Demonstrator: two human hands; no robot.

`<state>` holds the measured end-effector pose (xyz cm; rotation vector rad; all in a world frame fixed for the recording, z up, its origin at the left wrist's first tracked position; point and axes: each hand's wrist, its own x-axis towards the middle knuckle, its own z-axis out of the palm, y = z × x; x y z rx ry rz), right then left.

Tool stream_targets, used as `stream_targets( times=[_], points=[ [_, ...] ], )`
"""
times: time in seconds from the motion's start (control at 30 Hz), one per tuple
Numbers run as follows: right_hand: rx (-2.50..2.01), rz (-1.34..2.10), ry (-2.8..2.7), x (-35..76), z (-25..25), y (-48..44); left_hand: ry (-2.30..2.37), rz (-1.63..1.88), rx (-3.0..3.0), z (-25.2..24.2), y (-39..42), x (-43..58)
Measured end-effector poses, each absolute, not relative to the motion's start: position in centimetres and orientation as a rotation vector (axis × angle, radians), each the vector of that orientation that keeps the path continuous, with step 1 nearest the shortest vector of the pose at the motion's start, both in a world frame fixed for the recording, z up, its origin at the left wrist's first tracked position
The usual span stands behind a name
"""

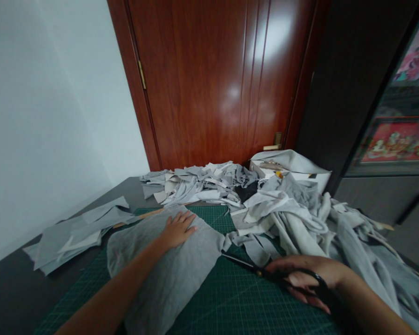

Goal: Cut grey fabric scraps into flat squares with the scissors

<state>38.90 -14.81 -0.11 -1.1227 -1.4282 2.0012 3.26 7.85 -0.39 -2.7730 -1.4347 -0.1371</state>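
Gray cloth [195, 265], lower ctr, is cut off by btm edge + partly covered by L hand [176, 229]. Scissors [242, 263], lower R, are part-hidden by R hand [310, 264]. Red framed pic [401, 142], far R, is cut off + blurred.

Cloth [195, 260] lies on the mat [244, 302], left of the scissors [259, 271].

A single camera, worn on the person's head, looked forward and down, seeing the left hand [178, 229] and right hand [309, 279] close by above the mat [230, 304], the door [202, 83] farther off ahead, the wall [49, 116] leftward, the cabinet [373, 200] rightward.
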Motion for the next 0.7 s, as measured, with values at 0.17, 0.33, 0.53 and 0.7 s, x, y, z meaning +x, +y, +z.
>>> stream_targets(
  times=[0.17, 0.33, 0.53, 0.7],
  points=[
    [-1.107, 2.065, -1.446, 39.0, 0.1, -14.9, -1.223, -0.28, -2.827, -0.6, 4.1, 3.3],
    [-1.063, 2.085, -1.389, 39.0, -0.6, -14.9, -1.212, -0.185, -2.899, -0.8, 1.4, 3.6],
    [-0.942, 2.185, -1.373, 39.1, -2.5, -14.2, -1.272, -0.439, -2.899, -0.3, 0.5, 3.5],
    [-0.94, 2.198, -1.493, 39.3, -1.4, -14.7, -0.982, -0.725, -3.069, 0.2, -2.3, 3.7]
  ],
)
